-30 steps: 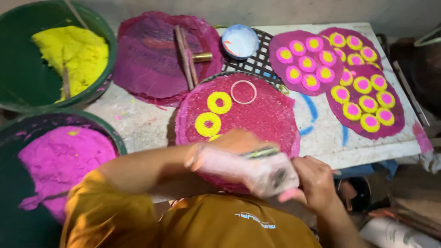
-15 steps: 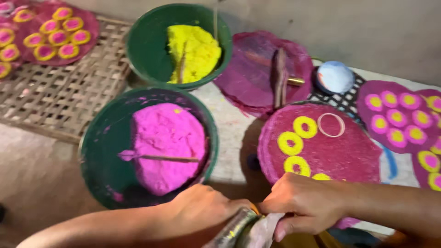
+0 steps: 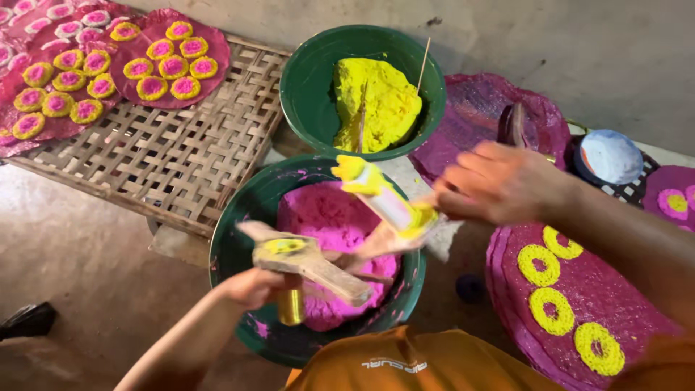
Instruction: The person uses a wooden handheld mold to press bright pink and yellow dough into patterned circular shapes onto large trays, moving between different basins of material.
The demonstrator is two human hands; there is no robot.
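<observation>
Holding a wooden press [image 3: 308, 262] with fingers wrapped around it, left hand [image 3: 253, 286] hovers over pink dough [image 3: 337, 250]; right hand [image 3: 499, 181] pinches a yellow-smeared plunger [image 3: 384, 199]; three yellow rings [image 3: 550, 311] lie finished on the magenta sheet [image 3: 622, 289].

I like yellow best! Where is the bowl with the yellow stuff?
The green bowl of yellow paste sits top middle, behind the pink paste bowl, right of the woven mat.

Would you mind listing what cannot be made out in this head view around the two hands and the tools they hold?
- Right hand: motion blur hides its grip on the yellow-smeared plunger.
- Left hand: fingers tucked under the wooden press; the brass tube is partly covered.
- Pink dough in the near bowl: its middle is screened by the tools.
- Yellow rings: the mat is cut off by the edge.
</observation>
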